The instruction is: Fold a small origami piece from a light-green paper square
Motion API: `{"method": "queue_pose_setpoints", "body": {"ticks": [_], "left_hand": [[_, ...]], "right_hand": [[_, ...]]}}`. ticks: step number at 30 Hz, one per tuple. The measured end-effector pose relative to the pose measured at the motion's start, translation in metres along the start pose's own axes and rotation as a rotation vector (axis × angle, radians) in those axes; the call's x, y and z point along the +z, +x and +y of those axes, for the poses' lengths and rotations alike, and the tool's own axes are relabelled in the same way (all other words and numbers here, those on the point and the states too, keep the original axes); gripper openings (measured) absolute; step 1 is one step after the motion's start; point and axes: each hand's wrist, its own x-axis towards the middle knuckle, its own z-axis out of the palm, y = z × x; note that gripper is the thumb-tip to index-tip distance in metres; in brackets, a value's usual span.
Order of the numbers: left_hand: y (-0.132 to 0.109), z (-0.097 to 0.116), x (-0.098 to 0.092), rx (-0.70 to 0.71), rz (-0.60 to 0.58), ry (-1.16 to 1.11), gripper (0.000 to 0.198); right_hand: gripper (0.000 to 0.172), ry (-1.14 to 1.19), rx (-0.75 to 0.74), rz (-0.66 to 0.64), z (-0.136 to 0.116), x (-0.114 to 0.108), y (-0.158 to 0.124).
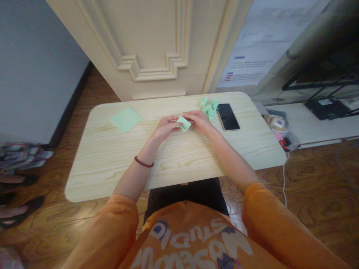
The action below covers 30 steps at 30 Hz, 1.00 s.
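Note:
A small folded piece of green paper (184,124) is held between both hands above the middle of the table. My left hand (166,129) grips its left side, with the thumb lying across the front. On the other side, my right hand (198,120) pinches the paper's upper right edge, and some of its fingers are hidden behind. Just past my right hand sits a cluster of folded green paper pieces (209,107). Flat at the table's left lies a green paper sheet (126,120), well apart from my left hand.
The pale wooden table (112,164) has rounded corners. A phone (228,117) lies on it to the right of the paper cluster. Behind stands a cream moulded panel (151,41). A white cable (284,179) hangs at the right, and a person's feet (19,213) show at lower left.

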Motion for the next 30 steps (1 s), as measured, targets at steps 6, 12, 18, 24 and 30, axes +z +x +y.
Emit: {"method": "queue_pose_setpoints", "body": {"ticks": [6, 12, 18, 24, 30], "left_hand": [[-0.0002, 0.0013, -0.0006, -0.019, 0.0, 0.003, 0.033], [-0.0005, 0.001, -0.0015, -0.003, 0.003, 0.027, 0.033], [0.0, 0.0003, -0.0012, 0.015, 0.022, 0.043, 0.033], [0.0002, 0.0006, 0.0006, 0.012, 0.045, 0.031, 0.03], [0.0005, 0.0016, -0.0022, 0.032, 0.052, 0.009, 0.031]], "right_hand": [[0.03, -0.041, 0.02, -0.005, -0.0001, -0.0001, -0.0002], [0.027, -0.049, 0.01, 0.001, -0.0024, 0.002, -0.0012], [0.029, -0.105, -0.038, 0.007, 0.0001, 0.0016, 0.0011], [0.032, -0.141, -0.077, 0.032, 0.0012, 0.0026, 0.0013], [0.036, -0.112, -0.025, -0.003, -0.0021, 0.0012, -0.0012]]}}
